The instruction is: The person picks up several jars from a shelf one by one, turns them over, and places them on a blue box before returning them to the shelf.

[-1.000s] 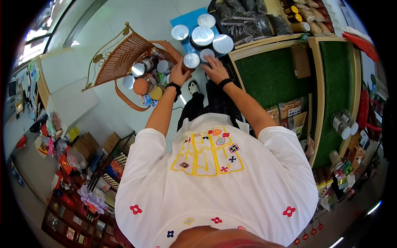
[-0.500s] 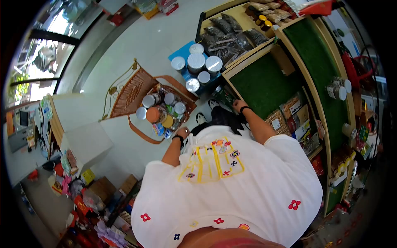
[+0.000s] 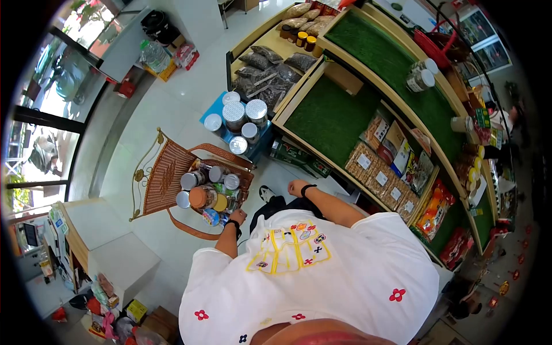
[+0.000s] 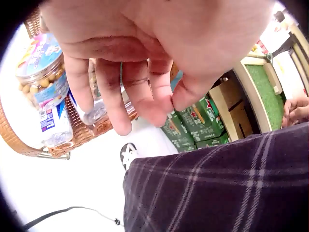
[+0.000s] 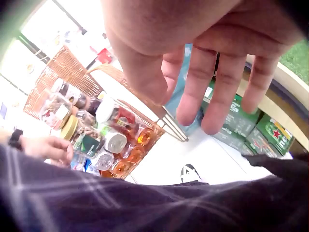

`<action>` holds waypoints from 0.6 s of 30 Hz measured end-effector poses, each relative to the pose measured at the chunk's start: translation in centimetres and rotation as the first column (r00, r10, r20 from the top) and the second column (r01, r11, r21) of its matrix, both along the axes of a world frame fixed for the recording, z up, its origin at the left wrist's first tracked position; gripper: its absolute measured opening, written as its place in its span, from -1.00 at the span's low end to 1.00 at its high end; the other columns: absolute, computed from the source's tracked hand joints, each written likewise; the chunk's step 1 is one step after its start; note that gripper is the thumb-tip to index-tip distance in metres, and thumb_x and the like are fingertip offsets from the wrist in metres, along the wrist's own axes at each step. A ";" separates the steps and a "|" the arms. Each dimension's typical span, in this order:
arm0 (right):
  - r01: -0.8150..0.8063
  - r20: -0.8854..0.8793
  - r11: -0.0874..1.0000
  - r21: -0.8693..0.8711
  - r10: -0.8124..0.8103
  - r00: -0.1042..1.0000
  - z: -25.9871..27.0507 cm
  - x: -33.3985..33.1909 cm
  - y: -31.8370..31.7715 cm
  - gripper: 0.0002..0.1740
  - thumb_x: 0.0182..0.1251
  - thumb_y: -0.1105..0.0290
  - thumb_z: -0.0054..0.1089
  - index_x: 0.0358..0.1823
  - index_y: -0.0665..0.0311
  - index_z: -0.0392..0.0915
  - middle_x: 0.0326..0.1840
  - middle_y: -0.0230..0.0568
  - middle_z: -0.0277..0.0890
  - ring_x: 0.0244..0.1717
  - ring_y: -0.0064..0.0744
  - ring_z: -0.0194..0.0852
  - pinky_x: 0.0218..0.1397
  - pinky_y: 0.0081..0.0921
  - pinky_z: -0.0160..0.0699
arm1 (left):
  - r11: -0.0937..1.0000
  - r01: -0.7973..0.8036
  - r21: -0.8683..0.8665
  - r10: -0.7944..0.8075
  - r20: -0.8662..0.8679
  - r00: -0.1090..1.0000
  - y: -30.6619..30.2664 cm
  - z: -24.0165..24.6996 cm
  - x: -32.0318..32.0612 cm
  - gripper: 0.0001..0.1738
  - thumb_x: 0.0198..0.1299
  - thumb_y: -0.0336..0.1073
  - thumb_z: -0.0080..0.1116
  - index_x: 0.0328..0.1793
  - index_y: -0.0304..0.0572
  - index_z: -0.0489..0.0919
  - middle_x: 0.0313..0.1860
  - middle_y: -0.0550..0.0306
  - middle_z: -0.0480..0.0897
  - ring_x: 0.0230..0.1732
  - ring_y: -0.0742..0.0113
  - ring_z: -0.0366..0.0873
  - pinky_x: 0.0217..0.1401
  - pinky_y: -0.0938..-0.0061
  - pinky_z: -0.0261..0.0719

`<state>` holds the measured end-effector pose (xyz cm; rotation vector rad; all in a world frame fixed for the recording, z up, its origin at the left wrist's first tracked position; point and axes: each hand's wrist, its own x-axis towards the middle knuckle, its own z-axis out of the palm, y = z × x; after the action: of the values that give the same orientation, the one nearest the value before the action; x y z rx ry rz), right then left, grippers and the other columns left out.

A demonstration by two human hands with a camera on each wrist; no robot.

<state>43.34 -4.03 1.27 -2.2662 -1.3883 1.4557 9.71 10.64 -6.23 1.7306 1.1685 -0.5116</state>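
Note:
My left hand [image 3: 237, 216] hangs beside the wicker chair [image 3: 167, 172], holding nothing; in the left wrist view its fingers droop loosely. My right hand [image 3: 296, 187] is held low in front of the shelf, also bare, its fingers relaxed in the right wrist view. Jars crowd the chair's seat, among them one with an orange lid [image 3: 198, 197] and one with a yellow lid [image 3: 221, 202]. A jar of nuts with a blue label [image 4: 43, 72] is nearest my left hand. Several silver-lidded cans [image 3: 235, 115] stand on a blue stand [image 3: 264, 138] ahead.
To the right is a tiered shelf lined with green turf [image 3: 333, 115], bearing bagged snacks [image 3: 379, 178] and dark packets [image 3: 270, 75]. Green cartons [image 3: 296, 158] sit under it. A white cabinet [image 3: 118, 264] stands at left, and a black cord [image 4: 63, 211] lies on the floor.
Both hands have drawn back from the cans on the blue stand, down to the body's sides. The head view has turned rightward, and more of the shelf and the room shows.

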 end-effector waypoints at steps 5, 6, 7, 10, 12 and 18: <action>0.062 0.040 0.996 0.071 -0.065 0.997 2.4 0.4 -3.2 -0.76 0.07 0.22 0.11 -0.27 0.11 0.63 -0.24 -0.10 0.62 -0.14 -0.04 0.55 -0.05 -0.26 0.51 | 1.000 -0.004 0.029 -0.001 0.170 0.985 1.3 0.8 3.0 -0.73 0.03 -0.14 0.14 -0.32 -0.19 0.58 -0.44 0.08 0.67 -0.42 0.22 0.64 -0.26 0.33 0.57; 0.098 0.061 0.991 0.087 -0.103 0.993 2.6 1.3 -4.3 -0.75 0.07 0.21 0.12 -0.26 0.11 0.63 -0.24 -0.11 0.62 -0.14 -0.05 0.55 -0.04 -0.26 0.51 | 0.997 -0.069 -0.016 0.071 0.244 0.967 1.2 0.9 3.7 -0.76 0.03 -0.17 0.15 -0.35 -0.21 0.57 -0.47 0.07 0.65 -0.46 0.23 0.63 -0.32 0.34 0.58; 0.132 0.072 0.986 0.097 -0.139 0.988 2.7 2.2 -5.6 -0.75 0.07 0.21 0.12 -0.26 0.11 0.63 -0.24 -0.11 0.62 -0.14 -0.05 0.55 -0.04 -0.26 0.51 | 0.989 -0.128 -0.071 0.144 0.314 0.939 1.0 0.9 4.7 -0.78 0.04 -0.19 0.16 -0.38 -0.22 0.57 -0.49 0.07 0.64 -0.50 0.24 0.62 -0.38 0.35 0.58; 0.395 0.119 0.904 0.165 -0.416 0.902 4.2 4.6 -11.7 -0.75 0.06 0.19 0.13 -0.27 0.09 0.63 -0.25 -0.14 0.63 -0.14 -0.05 0.55 -0.03 -0.25 0.52 | 0.997 -0.012 -0.078 0.034 0.279 0.960 0.1 -2.0 5.5 -0.76 0.05 -0.18 0.15 -0.42 -0.24 0.56 -0.55 0.04 0.58 -0.55 0.23 0.58 -0.45 0.34 0.56; 0.576 0.150 0.766 0.287 -0.629 0.763 3.8 5.4 -17.1 -0.74 0.06 0.17 0.13 -0.33 0.16 0.62 -0.28 -0.14 0.63 -0.21 -0.13 0.58 -0.12 -0.26 0.53 | 0.887 0.447 0.114 -0.460 0.157 0.874 -1.1 -1.1 5.6 -0.54 0.06 0.04 0.00 -0.36 -0.27 0.60 -0.54 -0.08 0.59 -0.57 0.17 0.57 -0.36 0.31 0.56; 0.779 0.366 0.613 0.132 -0.760 0.537 -1.9 -0.4 -36.2 -0.59 0.07 0.13 -0.02 -0.26 0.27 0.63 -0.12 0.13 0.55 -0.03 0.09 0.50 0.06 -0.14 0.47 | 0.793 0.600 0.103 -0.600 -0.036 0.799 -5.8 0.7 6.8 -0.39 0.11 0.19 -0.03 -0.08 -0.23 0.64 -0.15 -0.17 0.65 -0.13 -0.05 0.60 -0.03 0.20 0.51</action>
<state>42.94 -40.25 -0.59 -2.7293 -0.2086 0.7441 16.49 4.83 -5.51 2.2007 0.6236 -0.8400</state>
